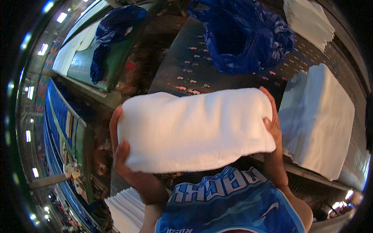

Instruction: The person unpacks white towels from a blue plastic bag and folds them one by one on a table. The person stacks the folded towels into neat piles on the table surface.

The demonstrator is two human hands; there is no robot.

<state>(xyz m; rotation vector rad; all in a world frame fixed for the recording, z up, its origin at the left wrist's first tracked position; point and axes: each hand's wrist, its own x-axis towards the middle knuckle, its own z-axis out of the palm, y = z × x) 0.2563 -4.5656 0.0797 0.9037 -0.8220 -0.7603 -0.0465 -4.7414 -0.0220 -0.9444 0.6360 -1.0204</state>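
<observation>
A thick bundle of folded white cloth (192,131) is held up in front of my chest, across the middle of the view. My left hand (121,145) grips its left end, the thumb on the near face and the fingers around the side. At its right end my right hand (272,119) presses with the thumb in front and fingers behind. Beyond the bundle, a large crumpled blue plastic bag (256,43) lies on a dark table (169,67) dotted with small printed marks. A stack of folded white cloth (323,122) lies right of my right hand.
More folded white cloth (311,23) sits at the top right, and another stack (125,206) at the lower left. Across a littered floor gap stands a green-topped table (87,67) with a second blue plastic bag (116,26). Blue panels (55,128) stand at the left.
</observation>
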